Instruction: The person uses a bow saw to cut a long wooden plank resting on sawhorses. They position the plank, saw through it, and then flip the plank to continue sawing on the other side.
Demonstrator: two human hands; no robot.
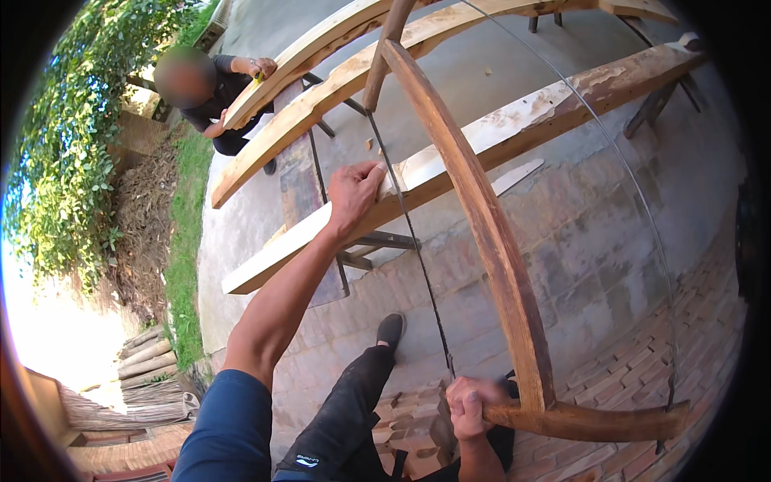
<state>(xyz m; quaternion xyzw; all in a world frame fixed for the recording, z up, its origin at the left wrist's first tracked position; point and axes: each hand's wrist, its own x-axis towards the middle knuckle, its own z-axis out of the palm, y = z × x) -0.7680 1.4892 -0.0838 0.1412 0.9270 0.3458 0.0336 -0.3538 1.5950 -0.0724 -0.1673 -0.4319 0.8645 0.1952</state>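
Note:
A large wooden frame saw point(491, 217) spans the view. Its thin dark blade point(422, 273) crosses a long pale timber beam point(281, 251), meeting it at a notch in the top edge. My right hand point(475, 406) is wrapped round the near end of the saw's frame, at the bottom of the blade. Just left of the blade, my left hand point(356, 195) rests on the beam with its fingers curled over it. A taut wire point(634, 181) closes the saw's right side. The far end of its frame leaves the top of the view.
Two more timber beams point(325, 103) lie beyond mine. A crouching co-worker point(221, 104) holds the end of the farther one, something small and yellow in one hand. Low wooden stands point(377, 239) carry the beams. Wood scraps lie on the concrete; stacked bricks point(618, 369) are at lower right.

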